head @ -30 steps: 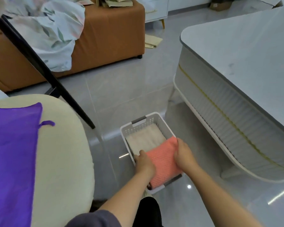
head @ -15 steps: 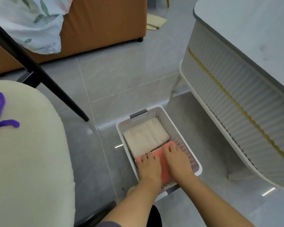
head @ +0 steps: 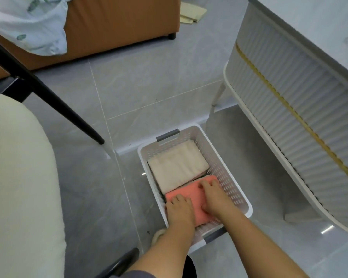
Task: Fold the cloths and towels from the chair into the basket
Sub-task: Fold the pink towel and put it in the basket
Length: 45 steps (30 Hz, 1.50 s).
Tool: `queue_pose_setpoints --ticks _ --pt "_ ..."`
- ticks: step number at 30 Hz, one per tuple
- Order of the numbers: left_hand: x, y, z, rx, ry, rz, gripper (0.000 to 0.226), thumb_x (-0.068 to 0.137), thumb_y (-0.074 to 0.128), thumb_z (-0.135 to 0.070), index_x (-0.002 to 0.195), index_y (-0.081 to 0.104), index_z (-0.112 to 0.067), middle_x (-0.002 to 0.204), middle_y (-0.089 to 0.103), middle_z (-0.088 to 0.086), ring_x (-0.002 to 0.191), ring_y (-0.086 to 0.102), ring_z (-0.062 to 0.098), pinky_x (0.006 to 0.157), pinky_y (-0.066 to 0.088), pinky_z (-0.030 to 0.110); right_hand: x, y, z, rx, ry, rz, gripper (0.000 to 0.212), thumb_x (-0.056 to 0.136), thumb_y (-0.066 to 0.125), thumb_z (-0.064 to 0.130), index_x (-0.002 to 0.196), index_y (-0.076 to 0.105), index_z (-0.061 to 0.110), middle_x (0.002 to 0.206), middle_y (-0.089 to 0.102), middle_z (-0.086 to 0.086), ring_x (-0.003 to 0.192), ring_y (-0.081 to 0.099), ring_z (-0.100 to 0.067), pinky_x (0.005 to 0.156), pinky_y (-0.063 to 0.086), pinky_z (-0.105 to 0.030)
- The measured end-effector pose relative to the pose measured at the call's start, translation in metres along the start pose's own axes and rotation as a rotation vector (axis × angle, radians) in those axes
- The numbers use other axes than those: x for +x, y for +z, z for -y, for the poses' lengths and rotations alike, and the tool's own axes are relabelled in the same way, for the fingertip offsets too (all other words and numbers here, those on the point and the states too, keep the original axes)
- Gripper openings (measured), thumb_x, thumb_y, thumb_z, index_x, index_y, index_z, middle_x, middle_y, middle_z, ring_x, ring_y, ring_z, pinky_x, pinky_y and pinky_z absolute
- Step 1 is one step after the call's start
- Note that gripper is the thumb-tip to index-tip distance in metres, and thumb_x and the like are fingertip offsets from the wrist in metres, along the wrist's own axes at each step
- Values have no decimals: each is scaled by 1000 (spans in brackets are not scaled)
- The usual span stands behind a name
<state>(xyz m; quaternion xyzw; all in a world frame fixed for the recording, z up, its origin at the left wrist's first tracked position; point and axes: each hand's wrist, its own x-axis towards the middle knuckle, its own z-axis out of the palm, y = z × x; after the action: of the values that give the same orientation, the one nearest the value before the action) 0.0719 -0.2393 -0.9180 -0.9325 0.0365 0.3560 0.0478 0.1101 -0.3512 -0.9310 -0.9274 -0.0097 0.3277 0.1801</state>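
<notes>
Grey tiled floor (head: 149, 87), glossy, seen from above. White perforated basket (head: 227, 183) sits on the floor between the chair (head: 18, 187) on the left and a white ribbed table (head: 289, 87) on the right; pale tabletop (head: 309, 17) at the upper right. Grey handle (head: 167, 135) on the basket's far end, another on the near end.

Inside the basket: folded cream towel (head: 177, 167) fills the far half, lying flat. Folded coral cloth (head: 191, 190) lies in the near half, its far edge touching the cream towel.

Left hand (head: 179, 209) rests palm down on the near-left part of the coral cloth, fingers laid on top. Grip not closed round anything, just pressing. Right hand (head: 215, 199) lies palm down on the right part of the same cloth, fingers spread toward its far edge, thumb on the cloth. Grip also open, pressing flat. Both forearms reach in over the near rim.

Chair seat is cream and rounded. Black slanted leg (head: 48, 93) crosses the floor beyond it. Orange sofa (head: 119, 23) at the top, with a leaf-print sheet (head: 28, 27) draped over its front. Yellowish papers (head: 191, 14) lie on the floor beside the sofa.
</notes>
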Motion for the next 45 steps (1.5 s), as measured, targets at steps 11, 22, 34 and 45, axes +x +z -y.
queue_pose_setpoints --ticks 11,22,34,45 --pt "-81 -78 15 -135 -30 148 48 86 60 -26 131 49 -14 136 49 9 126 44 28 106 34 40 -82 -55 35 91 -83 -191 58 85 49 7 139 41 27 138 40 -5 115 50 -22 92 42 -28" --pt "-290 -190 148 -578 14 -508 30 94 40 -14 120 52 -6 127 52 16 116 51 32 87 41 35 -227 -148 211 211 -365 -479 44 85 48 3 124 59 21 118 55 -4 88 55 -14 77 35 -19" --pt "-359 -89 327 -648 -185 -841 29 87 55 -22 115 59 -16 117 57 3 115 50 23 98 41 38 -274 -66 361 273 -470 -316 35 84 53 11 118 60 17 110 55 3 94 56 -15 90 44 -26" --pt "-357 -83 361 -571 -417 -781 50 87 58 -35 132 39 -23 128 48 1 121 45 23 92 40 38 -261 -64 372 157 -327 -361 33 79 52 17 111 52 25 83 63 5 87 60 -18 76 49 -31"
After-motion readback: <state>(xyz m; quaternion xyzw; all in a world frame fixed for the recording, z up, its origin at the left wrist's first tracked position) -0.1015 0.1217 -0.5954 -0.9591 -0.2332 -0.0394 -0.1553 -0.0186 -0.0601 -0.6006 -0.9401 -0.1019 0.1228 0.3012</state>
